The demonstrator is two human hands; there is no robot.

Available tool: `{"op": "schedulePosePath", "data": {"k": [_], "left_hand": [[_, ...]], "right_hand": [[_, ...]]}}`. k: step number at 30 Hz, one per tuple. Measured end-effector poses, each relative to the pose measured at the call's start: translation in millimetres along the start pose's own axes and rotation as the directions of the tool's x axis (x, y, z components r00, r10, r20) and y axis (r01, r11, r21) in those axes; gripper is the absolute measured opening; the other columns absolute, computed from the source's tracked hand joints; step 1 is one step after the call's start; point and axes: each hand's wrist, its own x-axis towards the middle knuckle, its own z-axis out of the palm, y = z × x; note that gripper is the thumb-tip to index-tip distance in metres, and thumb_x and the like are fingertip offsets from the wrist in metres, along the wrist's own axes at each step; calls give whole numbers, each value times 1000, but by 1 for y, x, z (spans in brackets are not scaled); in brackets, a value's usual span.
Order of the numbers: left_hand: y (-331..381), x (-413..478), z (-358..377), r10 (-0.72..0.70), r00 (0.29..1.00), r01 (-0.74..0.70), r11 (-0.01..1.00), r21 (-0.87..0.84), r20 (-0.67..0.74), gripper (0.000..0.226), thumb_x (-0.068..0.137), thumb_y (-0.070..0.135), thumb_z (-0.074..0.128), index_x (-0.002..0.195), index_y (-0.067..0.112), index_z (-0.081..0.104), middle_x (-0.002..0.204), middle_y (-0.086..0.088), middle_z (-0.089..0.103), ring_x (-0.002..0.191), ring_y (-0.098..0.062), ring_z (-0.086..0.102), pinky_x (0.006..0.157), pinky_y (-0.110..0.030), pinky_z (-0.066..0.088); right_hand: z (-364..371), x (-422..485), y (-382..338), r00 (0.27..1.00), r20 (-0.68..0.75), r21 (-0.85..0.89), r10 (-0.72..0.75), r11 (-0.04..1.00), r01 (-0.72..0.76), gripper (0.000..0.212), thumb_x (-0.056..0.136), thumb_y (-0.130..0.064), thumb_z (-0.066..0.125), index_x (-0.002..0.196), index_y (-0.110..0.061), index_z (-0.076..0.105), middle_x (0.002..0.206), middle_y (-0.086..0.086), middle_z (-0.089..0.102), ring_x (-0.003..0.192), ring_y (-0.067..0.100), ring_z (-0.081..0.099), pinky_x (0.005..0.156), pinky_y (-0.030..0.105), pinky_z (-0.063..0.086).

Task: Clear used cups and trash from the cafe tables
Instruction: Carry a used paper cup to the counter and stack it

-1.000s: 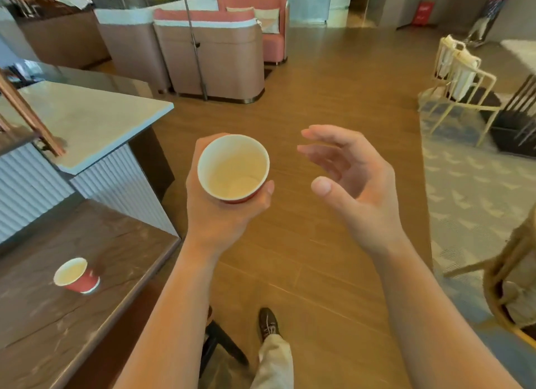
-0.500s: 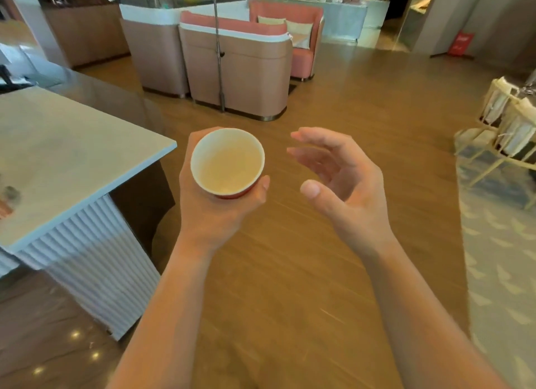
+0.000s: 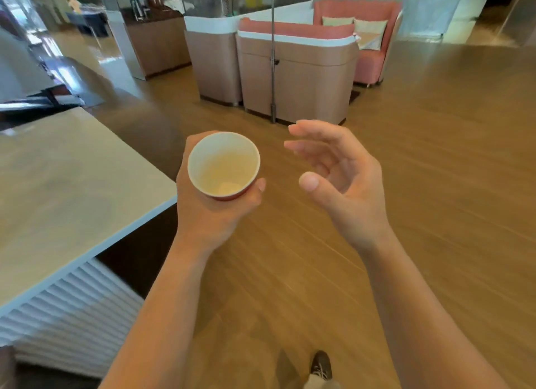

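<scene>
A red paper cup (image 3: 223, 166) with a white, empty inside is upright in my left hand (image 3: 213, 211), whose fingers wrap its wall from below. My right hand (image 3: 345, 180) hovers to the right of the cup, a short gap away, fingers spread and curled, holding nothing. Both hands are over the wooden floor in the middle of the view.
A pale counter (image 3: 66, 191) with a ribbed white base runs along my left. Ahead stand tan booth partitions (image 3: 298, 78), a thin metal pole (image 3: 272, 55) and a pink sofa (image 3: 368, 32). Wooden floor (image 3: 449, 171) spreads to the right. My shoe (image 3: 321, 365) shows at the bottom.
The view has moved forward and turned left: the dark table with the second red cup has dropped out of sight, and the booths are closer. Both hands keep the same pose.
</scene>
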Motion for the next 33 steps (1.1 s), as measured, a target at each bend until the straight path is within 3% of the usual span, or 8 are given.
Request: {"op": "schedulePosePath", "data": {"k": [3,9,14,19,24,29,33], "left_hand": [[-28,62,38,3,999,-2,1000,30,-38,70,72,24,88,126,27,44,118,12,56,117,-3,58,93,-15,54],[-92,144,77,-54,993,62,996,71,-105,72,71,36,83,129,17,47,120,-2,60,120,-26,60,96,-24,56],[-170,202,88,-81,989,95,990,103,-126,68,72,37,83,127,19,47,118,1,60,118,-21,61,95,-25,56],[-270,278,91,-69,978,85,994,74,-198,65,70,35,83,124,22,49,116,7,60,114,-7,62,91,-15,52],[-369,375,74,-81,969,92,995,37,-234,65,69,30,85,124,20,50,114,8,62,110,-9,64,91,-23,54],[-432,477,48,-42,966,68,993,95,-253,64,70,29,84,123,14,51,114,-8,62,108,-16,64,92,-31,55],[-486,528,41,-40,971,74,988,138,-234,61,72,30,83,122,23,50,114,-7,61,108,-19,64,93,-32,55]], "right_hand": [[-31,72,39,999,40,45,-10,999,8,68,87,-64,69,131,-14,57,135,12,63,123,29,66,105,39,52],[-59,174,122,994,111,101,-6,995,-5,69,88,-61,69,133,-11,55,136,15,62,124,29,65,107,41,52],[-47,244,204,983,180,136,20,990,-45,67,89,-59,69,133,-11,55,136,15,62,124,29,65,107,42,52],[-23,334,298,970,242,125,-11,992,-20,68,89,-60,68,136,-13,53,136,14,62,123,26,66,105,38,53],[18,443,380,951,309,89,7,995,-36,70,90,-60,68,137,-11,54,137,13,63,125,28,65,107,40,52],[58,545,441,950,313,125,-20,992,-20,77,88,-62,69,141,-9,51,139,16,62,127,28,64,108,45,52],[76,597,500,945,326,167,5,984,-63,82,88,-61,70,144,-4,48,139,17,61,127,29,64,109,47,52]]}}
